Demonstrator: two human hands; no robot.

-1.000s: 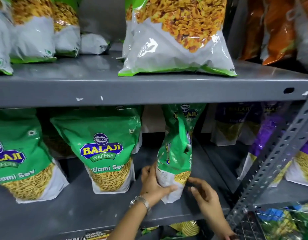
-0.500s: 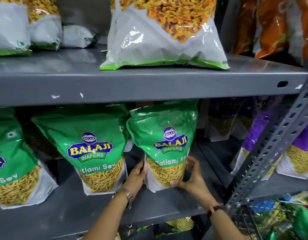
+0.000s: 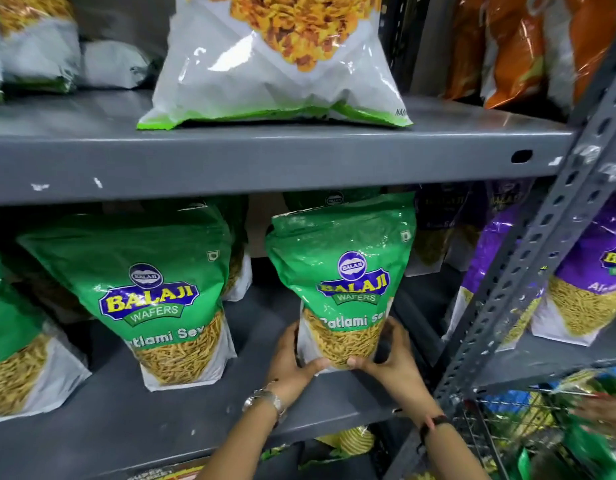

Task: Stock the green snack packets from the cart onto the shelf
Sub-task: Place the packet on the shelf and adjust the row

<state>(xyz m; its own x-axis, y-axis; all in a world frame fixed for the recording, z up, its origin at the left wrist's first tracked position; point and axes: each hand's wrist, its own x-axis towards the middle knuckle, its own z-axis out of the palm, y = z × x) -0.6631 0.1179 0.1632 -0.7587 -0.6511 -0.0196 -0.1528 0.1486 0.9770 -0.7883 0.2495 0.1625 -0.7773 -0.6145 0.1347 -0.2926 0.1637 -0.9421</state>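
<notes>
While both hands steady it, a green snack packet (image 3: pixel 341 282) stands upright on the lower shelf (image 3: pixel 195 410), its printed front facing out and its top just under the shelf above. The left hand (image 3: pixel 291 362) cups the packet's lower left corner, thumb across the clear window at the base. The right hand (image 3: pixel 391 358) grips the lower right corner the same way, so each hand is closed on the packet. A matching green packet (image 3: pixel 154 296) stands just to its left, apart from it, with another cut off at the left edge. Further packets sit behind in the shadow. Purple packets (image 3: pixel 590 282) fill the neighbouring bay to the right, beyond a slotted grey upright (image 3: pixel 528 271). White and green bags (image 3: pixel 275 64) rest on the upper shelf. At the lower right, the wire cart (image 3: pixel 507 420) holds more green packaging, blurred.

This looks like the placing step, nearly finished. Next, the hands would need to let go without tipping the packet, then reach right and down into the cart for another.
</notes>
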